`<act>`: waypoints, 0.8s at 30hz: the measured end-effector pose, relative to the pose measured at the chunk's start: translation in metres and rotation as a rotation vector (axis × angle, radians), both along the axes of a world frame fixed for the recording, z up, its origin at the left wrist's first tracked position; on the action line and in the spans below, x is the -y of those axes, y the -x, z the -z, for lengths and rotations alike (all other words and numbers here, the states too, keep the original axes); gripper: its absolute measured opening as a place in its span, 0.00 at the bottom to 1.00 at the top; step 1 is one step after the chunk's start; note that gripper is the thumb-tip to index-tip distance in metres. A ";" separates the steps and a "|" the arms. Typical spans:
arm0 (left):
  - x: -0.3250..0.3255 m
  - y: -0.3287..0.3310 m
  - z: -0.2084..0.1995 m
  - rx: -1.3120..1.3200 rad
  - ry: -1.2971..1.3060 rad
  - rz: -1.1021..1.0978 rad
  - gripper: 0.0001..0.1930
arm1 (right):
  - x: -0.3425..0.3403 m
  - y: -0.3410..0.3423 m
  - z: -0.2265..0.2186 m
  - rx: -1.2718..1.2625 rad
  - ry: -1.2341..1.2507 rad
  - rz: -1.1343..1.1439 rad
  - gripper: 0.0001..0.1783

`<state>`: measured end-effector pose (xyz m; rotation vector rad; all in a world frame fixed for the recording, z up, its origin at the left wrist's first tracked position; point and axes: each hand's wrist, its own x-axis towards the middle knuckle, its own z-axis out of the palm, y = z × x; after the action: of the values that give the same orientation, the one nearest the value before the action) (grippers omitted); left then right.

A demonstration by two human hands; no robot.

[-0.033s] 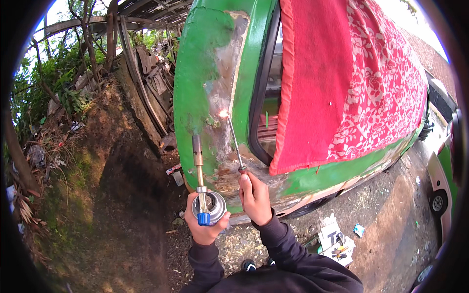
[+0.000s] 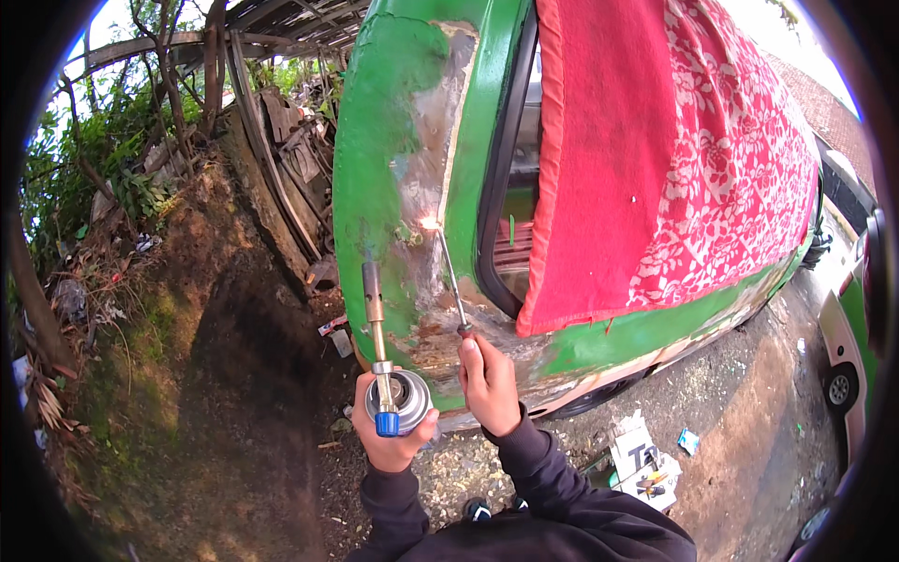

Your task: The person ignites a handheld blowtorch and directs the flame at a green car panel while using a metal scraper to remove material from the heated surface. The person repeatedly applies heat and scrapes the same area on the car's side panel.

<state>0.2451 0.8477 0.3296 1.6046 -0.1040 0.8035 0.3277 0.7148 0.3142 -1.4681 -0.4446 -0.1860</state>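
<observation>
My left hand point(image 2: 382, 452) is wrapped round the canister of a gas blowtorch point(image 2: 377, 328), which has a brass tube, a dark nozzle and a blue knob. Its nozzle points at the green car body point(image 2: 379, 169). Gripped in my right hand point(image 2: 490, 382) is a screwdriver point(image 2: 450, 272) with a dark reddish handle and thin metal shaft. The shaft's tip meets a small bright orange glow point(image 2: 429, 223) on the scraped metal patch point(image 2: 433, 126). Paint is missing along that patch, and rough, rusty-brown metal shows lower down.
A red floral cloth point(image 2: 646, 159) drapes over the car beside the black-edged window point(image 2: 496, 197). On the ground to the right lie a white printed box point(image 2: 639, 459) and a small blue packet point(image 2: 688, 441). Wooden planks point(image 2: 272, 178) lean at the left; another vehicle point(image 2: 843, 375) stands far right.
The blowtorch has shifted very slightly left and down in my left hand. My right hand and the screwdriver stay almost in place, with the tip still at the glowing spot.
</observation>
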 end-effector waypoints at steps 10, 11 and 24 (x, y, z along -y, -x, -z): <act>-0.017 0.004 0.013 0.139 0.058 -0.094 0.33 | -0.009 -0.006 -0.004 0.042 0.022 0.069 0.16; -0.020 0.007 0.015 0.130 0.044 -0.100 0.33 | -0.008 -0.004 0.003 0.045 0.021 0.080 0.18; -0.012 0.006 0.024 0.089 0.108 -0.140 0.35 | -0.001 -0.011 -0.006 0.068 0.071 0.070 0.18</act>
<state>0.2390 0.8599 0.3058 1.4861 -0.0116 0.9726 0.3383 0.7156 0.3202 -1.5518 -0.4589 -0.2789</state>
